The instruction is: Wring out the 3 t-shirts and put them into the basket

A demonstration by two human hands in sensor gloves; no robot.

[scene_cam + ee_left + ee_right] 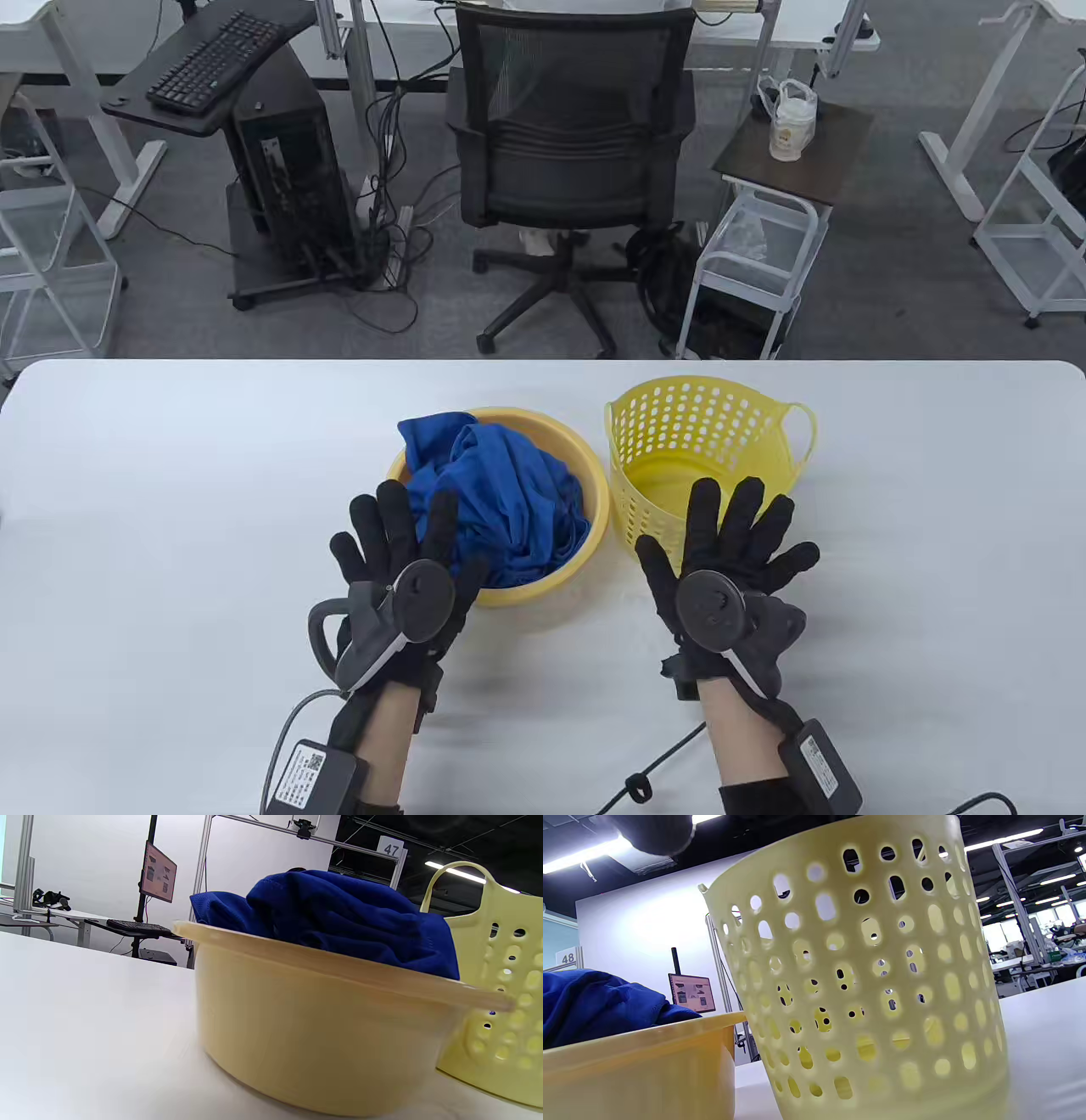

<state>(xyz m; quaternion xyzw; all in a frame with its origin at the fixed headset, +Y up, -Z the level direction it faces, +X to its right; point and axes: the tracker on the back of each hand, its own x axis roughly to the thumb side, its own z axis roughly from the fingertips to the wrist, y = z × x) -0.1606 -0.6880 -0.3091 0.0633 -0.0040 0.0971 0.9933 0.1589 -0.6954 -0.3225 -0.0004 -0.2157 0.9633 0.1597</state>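
Blue t-shirts lie bunched in a round yellow basin at the table's middle. To its right stands a yellow perforated basket with nothing in it. My left hand hovers flat with fingers spread at the basin's near-left rim. My right hand is spread flat just in front of the basket. Neither hand holds anything. One dark fingertip shows at the top of the right wrist view.
The white table stretches to both sides of the basin and basket. Beyond its far edge stand an office chair, a computer cart with a keyboard and a small side table.
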